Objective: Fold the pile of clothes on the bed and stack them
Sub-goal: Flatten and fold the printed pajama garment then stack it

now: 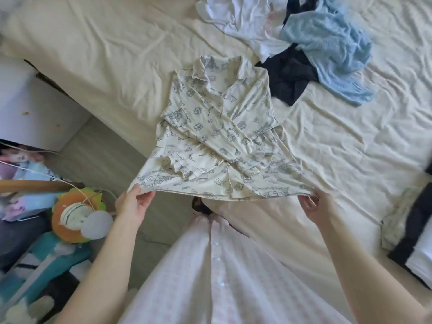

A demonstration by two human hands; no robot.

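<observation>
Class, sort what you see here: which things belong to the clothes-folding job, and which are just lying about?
Part of the job:
printed shirt, gripped by left hand and right hand
blue top
white garment
dark garment

Lying about:
flower-shaped toy
white box

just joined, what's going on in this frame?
A person is mid-fold on a cream printed collared shirt spread on the bed. The left hand and right hand each pinch a corner of its near hem, lifting that edge. The unfolded pile sits farther back: a light blue knit top, a dark navy garment and white clothes.
</observation>
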